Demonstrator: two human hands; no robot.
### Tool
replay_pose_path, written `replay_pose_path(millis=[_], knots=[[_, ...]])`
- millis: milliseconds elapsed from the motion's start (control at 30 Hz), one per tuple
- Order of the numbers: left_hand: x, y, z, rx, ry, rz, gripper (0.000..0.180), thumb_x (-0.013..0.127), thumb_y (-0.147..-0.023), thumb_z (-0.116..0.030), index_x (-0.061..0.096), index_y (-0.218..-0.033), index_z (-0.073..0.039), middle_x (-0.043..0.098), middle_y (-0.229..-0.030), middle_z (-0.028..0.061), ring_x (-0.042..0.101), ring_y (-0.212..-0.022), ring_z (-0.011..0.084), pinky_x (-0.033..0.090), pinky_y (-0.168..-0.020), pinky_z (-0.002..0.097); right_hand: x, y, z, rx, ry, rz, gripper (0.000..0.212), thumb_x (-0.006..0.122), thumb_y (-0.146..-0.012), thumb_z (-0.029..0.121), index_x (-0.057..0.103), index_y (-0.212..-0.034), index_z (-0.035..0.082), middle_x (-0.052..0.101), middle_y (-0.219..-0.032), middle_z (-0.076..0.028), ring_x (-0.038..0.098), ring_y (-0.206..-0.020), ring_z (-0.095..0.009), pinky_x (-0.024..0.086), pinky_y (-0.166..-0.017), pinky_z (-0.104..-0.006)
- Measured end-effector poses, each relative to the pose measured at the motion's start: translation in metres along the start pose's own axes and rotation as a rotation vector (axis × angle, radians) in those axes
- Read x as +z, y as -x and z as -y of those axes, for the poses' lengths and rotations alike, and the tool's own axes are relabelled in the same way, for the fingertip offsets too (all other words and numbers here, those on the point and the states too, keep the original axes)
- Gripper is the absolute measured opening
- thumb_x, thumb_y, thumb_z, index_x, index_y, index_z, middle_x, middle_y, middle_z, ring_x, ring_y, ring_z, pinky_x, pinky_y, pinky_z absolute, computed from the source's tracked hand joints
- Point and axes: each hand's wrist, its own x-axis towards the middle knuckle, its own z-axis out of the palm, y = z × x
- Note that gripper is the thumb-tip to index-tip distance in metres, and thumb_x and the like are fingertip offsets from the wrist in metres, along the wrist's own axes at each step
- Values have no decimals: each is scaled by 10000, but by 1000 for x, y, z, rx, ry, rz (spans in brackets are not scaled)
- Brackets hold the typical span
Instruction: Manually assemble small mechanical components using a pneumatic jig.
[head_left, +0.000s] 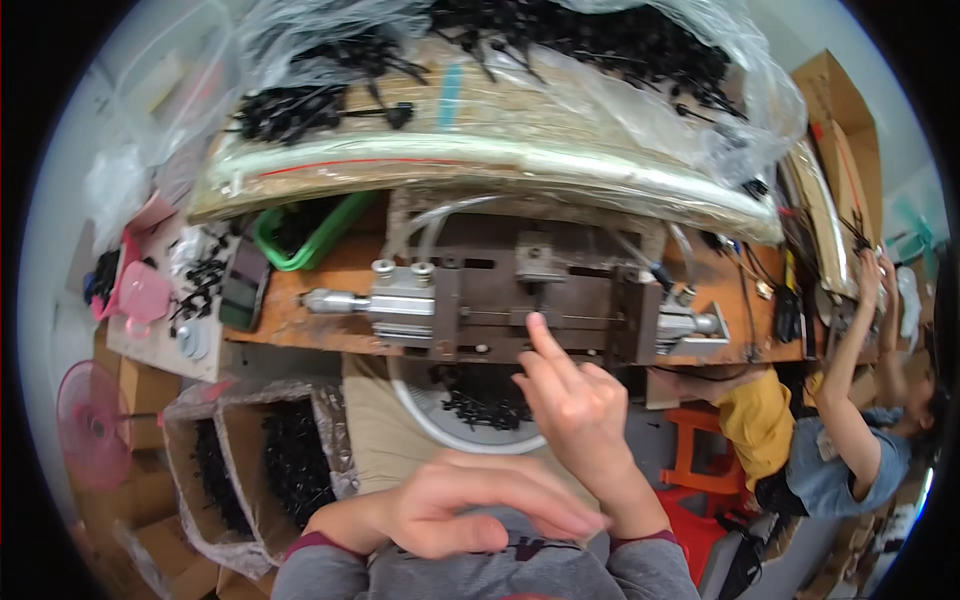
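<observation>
My right hand (580, 400) reaches up to a dark metal fixture (490, 285) on the bench. Its index finger is stretched out, the tip at the small block in the fixture's middle; the other fingers are loosely bent, and I see nothing held. A thin rod (585, 317) runs across the fixture between two silver air cylinders, the left one (402, 305) and the right one (680, 328). Close to my body, my left hand (470, 500) hovers with fingers stretched out and nothing visible in it. Below the bench edge, a white basin (420, 425) holds black parts.
Black stalk-like parts (290, 112) heap on a plastic-wrapped board (480, 165) above the bench. A green tray (325, 240) and a phone (245, 285) lie left. Cartons of black parts (297, 460) stand lower left. A co-worker (840, 450) sits right, near a red stool (690, 460).
</observation>
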Motion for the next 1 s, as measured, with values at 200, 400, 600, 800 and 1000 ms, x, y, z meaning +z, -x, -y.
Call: replay_pose_path(millis=[200,400,600,800,1000], knots=[[43,-31,7,215,372,200,580,403,-1056,-389,649,-1080,136,675,-1053,308,686,-930,393,533,-862,448,0,6,-5,34,9,-29,250,801,-675,87,688,-897,62,667,-1244,-132,612,-540,-220,501,-533,-296],[17,-21,11,32,428,478,559,360,-1069,-372,644,-1078,110,659,-1077,319,670,-953,381,521,-861,419,-2,11,-7,-75,-1,-76,216,800,-704,128,683,-870,55,671,-1243,-110,596,-567,-168,489,-551,-276],[10,-6,10,20,388,195,471,349,-1074,-311,621,-1003,66,663,-1020,293,655,-831,325,530,-743,392,-3,34,-3,-199,-185,130,233,762,-756,191,674,-912,43,662,-1203,-99,605,-702,-150,471,-623,-282],[16,5,12,618,-238,-278,504,311,-1067,-431,554,-1107,9,606,-1147,249,605,-966,320,561,-800,425,-44,10,1,-75,-660,-163,412,721,-840,260,662,-1140,-16,659,-1218,-189,665,-929,-272,521,-798,-328],[91,-26,-24,747,203,-595,476,308,-1033,-501,512,-1339,-199,543,-1339,43,398,-1375,278,368,-1066,442,-54,-7,71,-304,-1457,-464,509,548,-949,385,597,-1243,-28,578,-1314,-261,568,-1193,-361,433,-1008,-466]])
